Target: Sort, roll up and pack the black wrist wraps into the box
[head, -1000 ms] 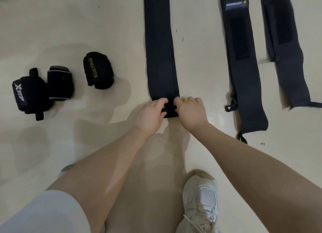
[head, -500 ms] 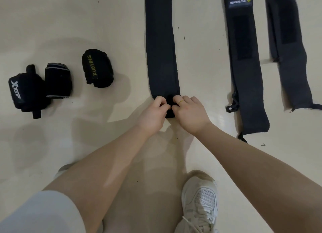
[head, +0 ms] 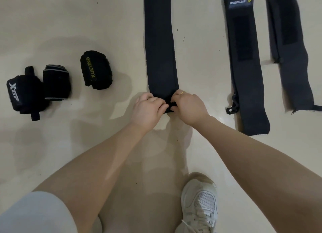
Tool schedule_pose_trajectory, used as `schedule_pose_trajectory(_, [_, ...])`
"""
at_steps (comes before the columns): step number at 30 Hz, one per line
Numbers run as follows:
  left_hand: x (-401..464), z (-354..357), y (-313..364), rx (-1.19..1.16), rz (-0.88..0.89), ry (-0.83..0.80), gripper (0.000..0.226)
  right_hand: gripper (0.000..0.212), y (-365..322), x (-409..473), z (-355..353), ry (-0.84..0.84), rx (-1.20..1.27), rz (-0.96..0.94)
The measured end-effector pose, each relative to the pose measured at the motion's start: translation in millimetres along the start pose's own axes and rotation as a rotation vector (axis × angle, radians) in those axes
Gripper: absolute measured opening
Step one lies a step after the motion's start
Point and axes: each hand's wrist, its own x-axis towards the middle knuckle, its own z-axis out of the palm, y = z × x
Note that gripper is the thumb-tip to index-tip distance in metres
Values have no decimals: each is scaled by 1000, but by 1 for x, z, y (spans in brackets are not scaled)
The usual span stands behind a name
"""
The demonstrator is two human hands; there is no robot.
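A long black wrist wrap (head: 159, 46) lies flat on the pale floor, running away from me. My left hand (head: 148, 111) and my right hand (head: 189, 107) both pinch its near end, where a small tight roll sits between the fingertips. Two more black wraps lie unrolled to the right: one with a MANUEKLEAR label (head: 244, 62) and another (head: 292, 58) at the far right. Three rolled wraps stand at the left: a XUEYING one (head: 95, 70), a grey-edged one (head: 56, 84) and an X-logo one (head: 21, 97). No box is in view.
My white sneaker (head: 200, 203) is planted on the floor below my right forearm. My bare knee and grey shorts (head: 34, 213) fill the lower left. Bare floor separates the rolled wraps from the flat ones.
The near end of the wrap has been turned over into a small roll, and both hands have crept slightly forward along it with fingers curling tighter.
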Motion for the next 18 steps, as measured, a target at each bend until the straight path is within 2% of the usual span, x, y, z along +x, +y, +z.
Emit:
schedule_pose_trajectory(2, [-3, -3, -5, -19, -12, -112, 36, 27, -1, 2, -2, 7, 99, 77])
schedule_pose_trajectory(4, [-3, -4, -9, -16, 0, -127, 35, 31, 1, 2, -6, 24, 245, 149])
schedule_pose_trajectory(6, [-1, -3, -9, -15, -7, -105, 30, 32, 4, 3, -9, 10, 331, 192])
schedule_pose_trajectory(8, [2, -1, -6, 4, 10, -60, 24, 21, 5, 4, -9, -23, 286, 156])
schedule_pose_trajectory(10, [1, 3, -7, 76, 38, 63, 14, 15, 5, 4, -8, -9, 265, 150])
schedule_pose_trajectory(13, [3, 8, -9, 148, 39, 177, 13, 20, 4, 4, -10, 78, -13, 60])
schedule_pose_trajectory(16, [9, 7, -10, 167, 38, 98, 15, 16, -5, 2, -13, 126, -386, -134])
schedule_pose_trajectory(18, [13, 3, -8, 114, -12, 19, 18, 16, -4, 2, -13, 104, -487, -194])
